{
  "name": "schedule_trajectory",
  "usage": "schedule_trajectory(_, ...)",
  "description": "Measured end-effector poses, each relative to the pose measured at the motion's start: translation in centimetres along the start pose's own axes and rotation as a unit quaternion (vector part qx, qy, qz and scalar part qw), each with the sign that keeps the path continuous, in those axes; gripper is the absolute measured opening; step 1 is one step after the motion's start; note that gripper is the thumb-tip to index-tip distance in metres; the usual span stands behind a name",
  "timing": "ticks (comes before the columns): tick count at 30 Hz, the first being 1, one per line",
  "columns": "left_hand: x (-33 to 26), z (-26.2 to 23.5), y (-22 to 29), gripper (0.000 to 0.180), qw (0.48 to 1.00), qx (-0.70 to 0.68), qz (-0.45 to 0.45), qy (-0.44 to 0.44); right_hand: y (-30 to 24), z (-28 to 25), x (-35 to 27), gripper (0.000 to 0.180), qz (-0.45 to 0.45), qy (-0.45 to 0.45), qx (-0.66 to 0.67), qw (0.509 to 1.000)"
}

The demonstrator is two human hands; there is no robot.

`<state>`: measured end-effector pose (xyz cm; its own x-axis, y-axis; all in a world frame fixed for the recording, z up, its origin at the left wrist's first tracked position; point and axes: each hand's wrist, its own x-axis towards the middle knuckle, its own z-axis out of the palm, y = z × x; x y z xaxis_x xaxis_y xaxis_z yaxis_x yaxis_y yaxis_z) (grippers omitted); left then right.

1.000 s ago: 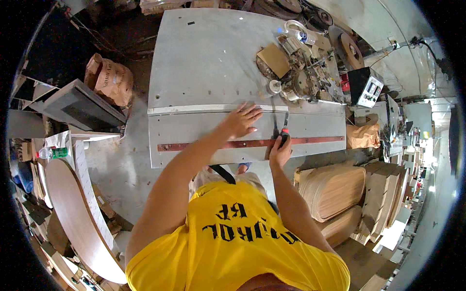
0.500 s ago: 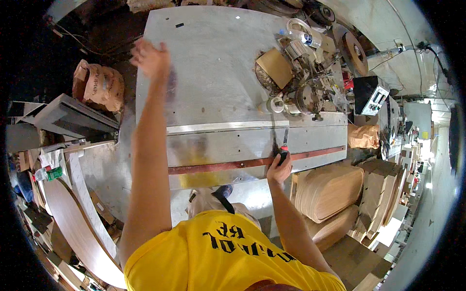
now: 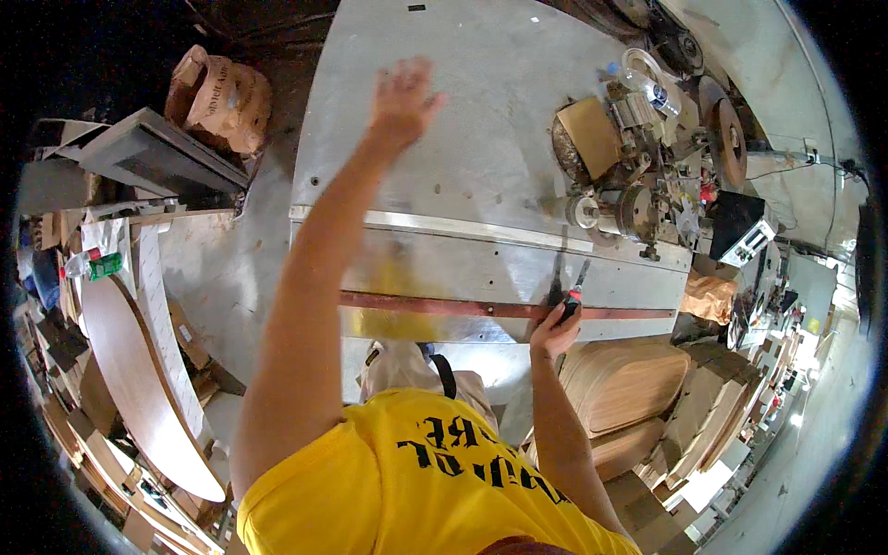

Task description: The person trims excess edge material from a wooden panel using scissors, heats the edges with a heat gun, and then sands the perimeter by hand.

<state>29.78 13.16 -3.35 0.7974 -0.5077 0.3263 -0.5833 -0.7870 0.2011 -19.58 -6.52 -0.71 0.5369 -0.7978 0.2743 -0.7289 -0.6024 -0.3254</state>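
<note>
The fingers of the right hand (image 3: 555,335) are wrapped around the handle of a black-and-red tool (image 3: 573,298), whose narrow metal blade points to the far side. The tool sits above the near edge of the grey surface (image 3: 481,111), right of centre, close to the right part of a dark red strip (image 3: 444,304) that runs left to right. The left hand (image 3: 400,116) has its fingers loosely spread and holds nothing; it is blurred, over the far left part of the surface, and I cannot tell whether it touches it. Between the two hands, a pale metal strip (image 3: 472,227) crosses the surface, farther off than the red one. On the right of the surface stands a cluttered machine (image 3: 634,211), with a square brown panel (image 3: 590,137) at its left and a clear bottle (image 3: 659,96) at its far end. Beyond the surface on the right is a black box (image 3: 740,227) with a light control panel. Near right, rounded wooden boards (image 3: 624,379) lie stacked. At far left stands a brown paper sack (image 3: 222,97); at near left lies a long curved board (image 3: 139,379), with a green-labelled bottle (image 3: 104,266) by its far end.
</note>
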Motion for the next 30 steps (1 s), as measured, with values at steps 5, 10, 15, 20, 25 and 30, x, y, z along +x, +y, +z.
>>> schedule_trajectory(5, -10.0, -12.2, -15.8, 0.070, 0.929, 0.167, -0.329, -0.040, 0.7, 0.3, -0.1, 0.050, -0.004, 0.018, -0.001, 1.000)
schedule_trajectory(10, -19.3, -15.5, -21.1, 0.081, 0.898, 0.191, -0.390, 0.071, -0.1, 0.1, 0.3, 0.054, 0.041, -0.019, -0.006, 0.999)
schedule_trajectory(15, -17.8, -11.2, -1.0, 0.080, 0.992, -0.038, -0.109, -0.056, 1.5, 0.6, 0.3, 0.055, 0.050, -0.019, -0.012, 0.999)
schedule_trajectory(20, -16.9, -8.6, 11.3, 0.080, 0.973, -0.147, 0.089, -0.157, 0.1, -0.1, 1.5, 0.055, 0.022, -0.038, 0.000, 0.999)
schedule_trajectory(25, -15.6, -10.2, 3.0, 0.071, 0.987, -0.020, 0.014, -0.160, 0.8, 0.2, 1.3, 0.053, 0.009, -0.024, 0.005, 1.000)
schedule_trajectory(30, -22.3, -14.9, -14.5, 0.065, 0.926, 0.008, -0.369, -0.078, 1.0, 0.9, 0.9, 0.053, -0.009, 0.006, -0.002, 1.000)
